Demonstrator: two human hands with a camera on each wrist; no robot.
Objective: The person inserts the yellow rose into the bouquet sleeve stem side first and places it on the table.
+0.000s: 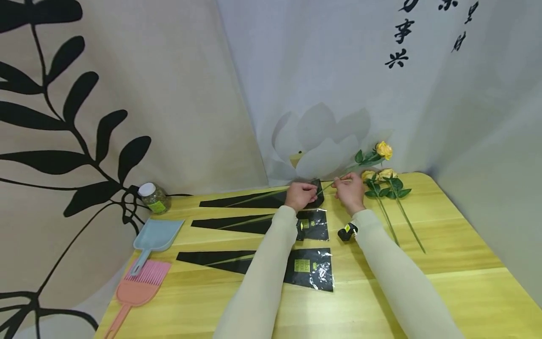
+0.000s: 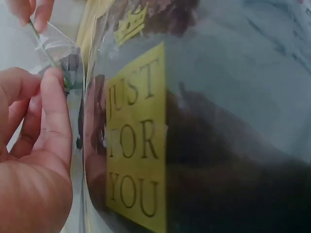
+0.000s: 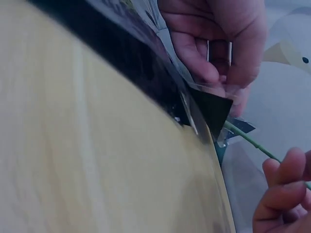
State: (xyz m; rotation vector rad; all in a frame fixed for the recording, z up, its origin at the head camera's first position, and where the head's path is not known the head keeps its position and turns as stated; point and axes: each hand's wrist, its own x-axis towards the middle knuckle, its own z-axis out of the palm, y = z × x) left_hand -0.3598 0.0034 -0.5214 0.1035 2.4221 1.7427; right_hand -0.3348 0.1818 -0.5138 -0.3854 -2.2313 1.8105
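Note:
At the back of the table my left hand [image 1: 301, 195] pinches the open end of a black flower sleeve [image 1: 254, 200] with a clear plastic front. My right hand [image 1: 350, 192] holds the stem of a yellow rose [image 1: 384, 150], its bloom pointing up and right. In the right wrist view, the green stem [image 3: 252, 141] runs from the right fingers [image 3: 282, 194] to the sleeve's mouth, beside the left fingertips. How far the stem reaches inside is hidden. The left wrist view shows a sleeve lettered JUST FOR YOU [image 2: 138, 136] next to the left hand.
Two more black sleeves [image 1: 230, 225] [image 1: 311, 268] lie nearer me. Two yellow roses [image 1: 386, 174] rest right of my right hand. On the left are a lidded jar [image 1: 154, 197], a blue dustpan [image 1: 158, 234] and a pink one [image 1: 137, 292]. A curtain [image 1: 203, 94] hangs behind.

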